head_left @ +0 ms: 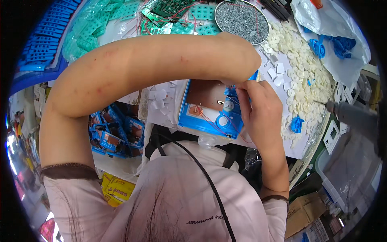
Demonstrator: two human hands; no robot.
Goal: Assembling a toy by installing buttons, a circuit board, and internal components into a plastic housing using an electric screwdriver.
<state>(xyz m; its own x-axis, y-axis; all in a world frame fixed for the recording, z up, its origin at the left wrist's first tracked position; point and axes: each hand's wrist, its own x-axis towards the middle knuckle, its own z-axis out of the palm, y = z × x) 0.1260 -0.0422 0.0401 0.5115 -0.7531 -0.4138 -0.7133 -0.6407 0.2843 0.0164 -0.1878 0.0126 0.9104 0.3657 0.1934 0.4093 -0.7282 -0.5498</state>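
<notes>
A blue plastic casing (189, 117) lies on the worktable in front of me, with a brown circuit board (203, 94) and thin red wires inside it. My left arm stretches across above it, and my left hand (241, 54) bends down by the casing's far right corner; its fingers are hidden. At that corner my right hand (262, 103) has its thumb and fingertips pinched together, close to the left hand. Whatever sits between those fingertips is too small or covered to make out. A round white part (222, 120) sits in the casing's near right area.
A round tray of screws (242, 20) stands at the back, beside green circuit boards (169, 12). White plastic discs (302, 76) spread over the right side. A grey electric screwdriver (354, 115) juts in from the right. More blue casings (117, 135) are heaped at lower left.
</notes>
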